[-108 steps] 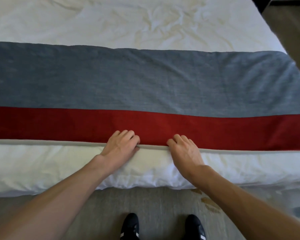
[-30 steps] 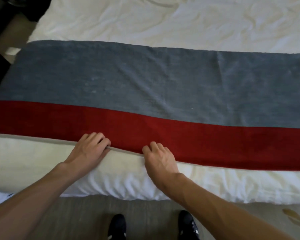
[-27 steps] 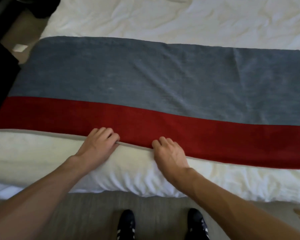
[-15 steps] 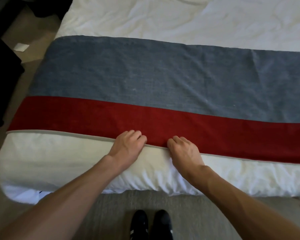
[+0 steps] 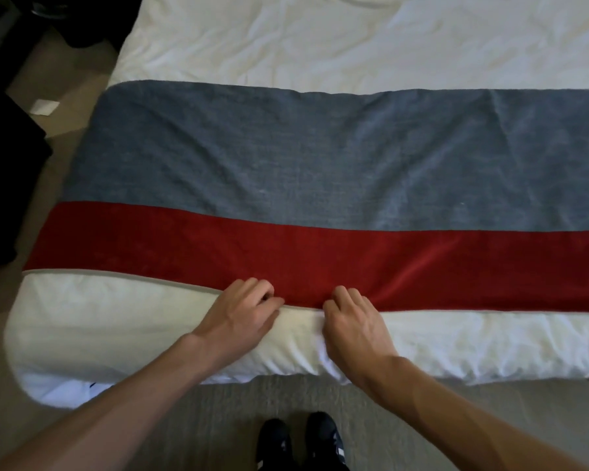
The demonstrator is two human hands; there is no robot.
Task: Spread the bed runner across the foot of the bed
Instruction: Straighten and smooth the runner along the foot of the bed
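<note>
Both hands at the runner's near hem.
I see left hand and right hand fingers curled, pinching the bed runner; it stretches beyond the fingers across the bed.

— What sort of place is this?

— A bedroom, and it has the look of a hotel room. A wide bed made up in white linen fills the view from 9 to 3 o'clock, with a grey-and-red bed runner laid across its foot.

— Anything else?

— Low-pile carpet at 6 o'clock, and dark furniture standing on the floor at 9 to 10 o'clock.
</note>
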